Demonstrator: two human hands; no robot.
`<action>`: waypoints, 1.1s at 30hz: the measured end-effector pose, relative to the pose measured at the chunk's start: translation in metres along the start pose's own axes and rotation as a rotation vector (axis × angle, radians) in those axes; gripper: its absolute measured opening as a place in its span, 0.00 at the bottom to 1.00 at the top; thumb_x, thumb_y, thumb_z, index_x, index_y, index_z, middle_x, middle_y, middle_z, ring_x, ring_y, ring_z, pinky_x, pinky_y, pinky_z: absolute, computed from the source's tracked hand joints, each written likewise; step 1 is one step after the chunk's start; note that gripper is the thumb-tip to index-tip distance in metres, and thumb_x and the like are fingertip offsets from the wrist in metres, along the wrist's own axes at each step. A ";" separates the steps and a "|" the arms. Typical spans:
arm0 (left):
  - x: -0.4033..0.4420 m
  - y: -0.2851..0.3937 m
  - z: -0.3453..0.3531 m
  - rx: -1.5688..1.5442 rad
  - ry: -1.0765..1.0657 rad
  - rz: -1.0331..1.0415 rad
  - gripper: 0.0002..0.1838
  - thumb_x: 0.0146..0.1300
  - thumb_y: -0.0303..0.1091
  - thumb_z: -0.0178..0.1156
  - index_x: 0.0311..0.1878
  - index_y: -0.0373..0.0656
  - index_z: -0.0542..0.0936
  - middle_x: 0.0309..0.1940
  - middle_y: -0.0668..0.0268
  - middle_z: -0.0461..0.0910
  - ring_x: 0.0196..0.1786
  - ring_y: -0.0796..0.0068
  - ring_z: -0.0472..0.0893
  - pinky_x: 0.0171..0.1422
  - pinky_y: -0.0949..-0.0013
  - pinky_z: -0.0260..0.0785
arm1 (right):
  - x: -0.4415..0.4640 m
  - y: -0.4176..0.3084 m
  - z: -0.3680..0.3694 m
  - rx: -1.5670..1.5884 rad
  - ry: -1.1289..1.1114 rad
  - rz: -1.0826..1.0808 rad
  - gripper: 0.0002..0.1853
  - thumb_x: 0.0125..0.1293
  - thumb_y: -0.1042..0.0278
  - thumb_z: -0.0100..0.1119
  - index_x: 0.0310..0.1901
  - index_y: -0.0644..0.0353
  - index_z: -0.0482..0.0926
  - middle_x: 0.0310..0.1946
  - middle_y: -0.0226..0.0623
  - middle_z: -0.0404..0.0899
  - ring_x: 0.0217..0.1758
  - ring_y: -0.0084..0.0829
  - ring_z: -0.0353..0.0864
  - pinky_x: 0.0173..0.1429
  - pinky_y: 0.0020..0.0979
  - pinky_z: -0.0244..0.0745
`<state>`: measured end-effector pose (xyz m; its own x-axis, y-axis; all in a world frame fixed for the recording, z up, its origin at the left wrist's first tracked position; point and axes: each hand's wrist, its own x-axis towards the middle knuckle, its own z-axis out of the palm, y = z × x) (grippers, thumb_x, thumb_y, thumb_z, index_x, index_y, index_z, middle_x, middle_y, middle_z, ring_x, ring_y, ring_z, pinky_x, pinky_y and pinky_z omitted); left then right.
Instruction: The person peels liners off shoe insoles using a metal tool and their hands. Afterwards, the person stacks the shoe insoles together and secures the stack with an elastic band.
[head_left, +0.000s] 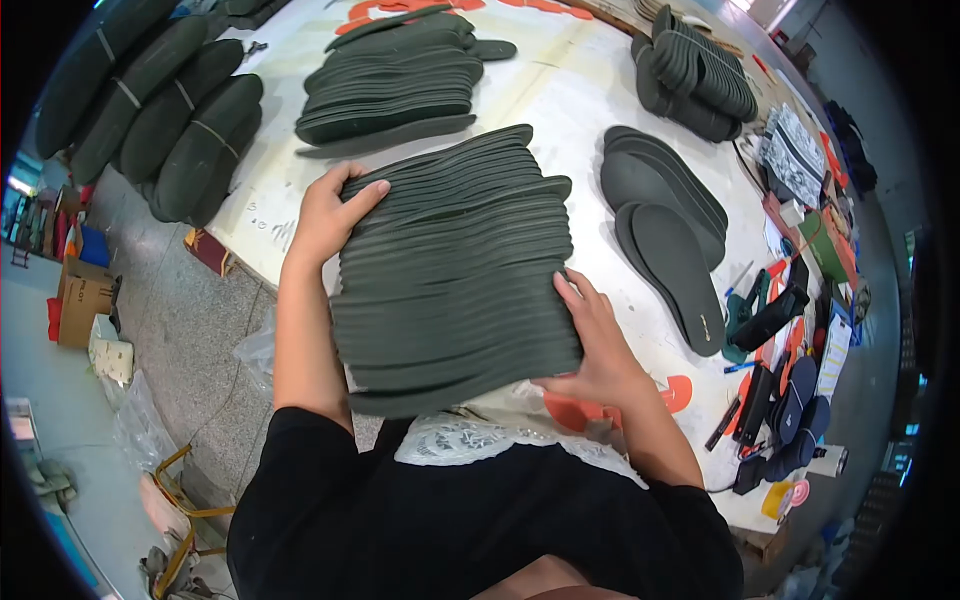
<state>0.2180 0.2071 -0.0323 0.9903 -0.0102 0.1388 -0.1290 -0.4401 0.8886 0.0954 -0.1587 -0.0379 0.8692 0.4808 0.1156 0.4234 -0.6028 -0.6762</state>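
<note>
A thick stack of dark green insoles [450,270] lies on its side between my two hands, in front of my body at the table's near edge. My left hand [335,210] grips the stack's upper left side, thumb over the top. My right hand [600,345] holds its lower right side, fingers along the edge. Just beyond it is another row of dark insoles [395,85]. To the right, several loose insoles [665,195] lie flat in an overlapping pile, the nearest one [680,270] with a small gold mark.
Banded insole bundles [190,130] hang over the table's left corner. Another banded bundle [695,80] is at the back right. Pens, black items [775,320], dark blue insoles [795,410] and orange pieces lie along the right side of the white table [540,80].
</note>
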 end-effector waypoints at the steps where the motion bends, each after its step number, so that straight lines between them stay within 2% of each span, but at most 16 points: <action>1: -0.003 0.004 0.006 -0.008 -0.020 -0.008 0.18 0.64 0.42 0.67 0.49 0.38 0.84 0.32 0.68 0.82 0.34 0.74 0.77 0.45 0.73 0.70 | -0.009 0.000 -0.002 0.001 -0.002 0.023 0.66 0.36 0.60 0.85 0.80 0.52 0.55 0.75 0.56 0.57 0.66 0.58 0.66 0.70 0.50 0.68; 6: -0.013 0.017 0.022 -0.114 -0.014 -0.095 0.19 0.67 0.42 0.65 0.51 0.36 0.84 0.37 0.64 0.85 0.39 0.74 0.79 0.48 0.74 0.71 | -0.042 0.000 -0.013 -0.007 -0.046 0.053 0.67 0.38 0.56 0.85 0.80 0.55 0.53 0.74 0.54 0.59 0.66 0.56 0.66 0.71 0.48 0.66; 10: 0.007 -0.003 0.028 -0.546 0.118 -0.010 0.21 0.71 0.43 0.62 0.54 0.34 0.84 0.41 0.62 0.87 0.43 0.73 0.82 0.52 0.74 0.72 | -0.029 0.030 -0.034 0.217 -0.039 0.128 0.61 0.50 0.51 0.79 0.81 0.60 0.50 0.74 0.55 0.60 0.66 0.52 0.66 0.73 0.46 0.63; 12: 0.012 -0.001 0.032 -0.542 0.115 -0.018 0.21 0.71 0.43 0.61 0.54 0.34 0.84 0.42 0.61 0.87 0.44 0.73 0.82 0.53 0.74 0.72 | 0.001 0.059 -0.033 0.301 0.089 0.185 0.53 0.63 0.49 0.69 0.81 0.63 0.49 0.72 0.60 0.61 0.67 0.50 0.66 0.74 0.44 0.59; 13: 0.014 0.001 0.035 -0.541 0.122 -0.023 0.21 0.72 0.44 0.60 0.54 0.33 0.84 0.42 0.61 0.87 0.45 0.73 0.82 0.54 0.74 0.72 | 0.020 0.066 -0.029 0.257 0.157 0.193 0.45 0.72 0.47 0.57 0.80 0.65 0.51 0.70 0.63 0.61 0.68 0.49 0.65 0.75 0.44 0.58; 15: 0.017 0.004 0.039 -0.539 0.138 -0.036 0.22 0.73 0.44 0.59 0.54 0.33 0.85 0.44 0.60 0.87 0.46 0.73 0.83 0.55 0.74 0.73 | 0.057 0.063 -0.024 0.306 0.204 0.367 0.43 0.75 0.42 0.52 0.79 0.65 0.54 0.70 0.61 0.61 0.69 0.48 0.65 0.75 0.44 0.57; 20: 0.014 0.009 0.040 -0.349 0.125 -0.025 0.21 0.74 0.45 0.58 0.52 0.34 0.86 0.44 0.60 0.87 0.46 0.74 0.82 0.55 0.75 0.72 | 0.058 0.057 -0.015 0.324 0.118 0.357 0.42 0.77 0.38 0.45 0.80 0.63 0.53 0.72 0.60 0.59 0.68 0.48 0.65 0.75 0.43 0.57; 22: 0.017 0.001 0.034 -0.281 0.109 0.010 0.20 0.74 0.45 0.59 0.48 0.35 0.88 0.44 0.60 0.88 0.45 0.76 0.82 0.54 0.76 0.71 | 0.030 0.075 -0.024 0.280 0.292 0.255 0.39 0.74 0.42 0.56 0.77 0.61 0.62 0.68 0.54 0.66 0.66 0.45 0.67 0.72 0.42 0.60; 23: 0.017 0.002 0.031 -0.250 0.143 -0.096 0.19 0.74 0.44 0.58 0.45 0.36 0.89 0.41 0.61 0.87 0.43 0.76 0.82 0.52 0.78 0.70 | 0.014 0.065 -0.033 0.290 0.289 0.302 0.39 0.74 0.42 0.56 0.77 0.61 0.62 0.68 0.54 0.66 0.66 0.45 0.67 0.72 0.42 0.60; 25: 0.020 -0.010 0.028 -0.405 0.105 -0.140 0.23 0.74 0.48 0.56 0.43 0.37 0.90 0.39 0.61 0.87 0.41 0.74 0.82 0.50 0.77 0.70 | -0.020 0.040 -0.059 0.151 0.265 0.100 0.31 0.64 0.52 0.72 0.64 0.60 0.76 0.61 0.45 0.74 0.63 0.42 0.70 0.67 0.38 0.64; 27: 0.019 -0.020 0.032 -0.537 0.116 -0.171 0.28 0.75 0.53 0.52 0.45 0.36 0.89 0.38 0.59 0.87 0.40 0.72 0.83 0.50 0.75 0.72 | -0.056 0.034 -0.056 0.098 0.214 -0.011 0.25 0.50 0.60 0.82 0.48 0.58 0.81 0.56 0.38 0.77 0.58 0.38 0.71 0.62 0.35 0.66; 28: 0.019 -0.026 0.033 -0.541 0.097 -0.186 0.28 0.75 0.53 0.52 0.45 0.36 0.89 0.38 0.59 0.87 0.40 0.72 0.83 0.50 0.75 0.72 | -0.070 0.028 -0.051 0.098 0.213 0.015 0.25 0.50 0.60 0.82 0.48 0.58 0.81 0.56 0.38 0.77 0.58 0.38 0.71 0.62 0.35 0.66; 30: 0.018 -0.037 0.033 -0.674 0.017 -0.119 0.32 0.76 0.56 0.46 0.51 0.33 0.86 0.41 0.55 0.87 0.43 0.70 0.85 0.53 0.73 0.74 | -0.095 0.016 -0.038 0.085 0.122 0.056 0.22 0.47 0.59 0.84 0.40 0.57 0.82 0.56 0.38 0.77 0.54 0.37 0.71 0.60 0.34 0.67; 33: 0.016 -0.044 0.032 -0.728 -0.027 -0.096 0.33 0.77 0.56 0.44 0.54 0.32 0.84 0.43 0.54 0.87 0.44 0.69 0.85 0.55 0.72 0.74 | -0.109 0.011 -0.019 0.173 0.169 0.172 0.21 0.47 0.59 0.84 0.38 0.57 0.83 0.54 0.36 0.78 0.53 0.36 0.70 0.59 0.34 0.68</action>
<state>0.2413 0.1976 -0.0836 0.9987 -0.0281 0.0434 -0.0344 0.2677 0.9629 0.0104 -0.2294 -0.0440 0.9607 0.2594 0.0984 0.2291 -0.5418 -0.8087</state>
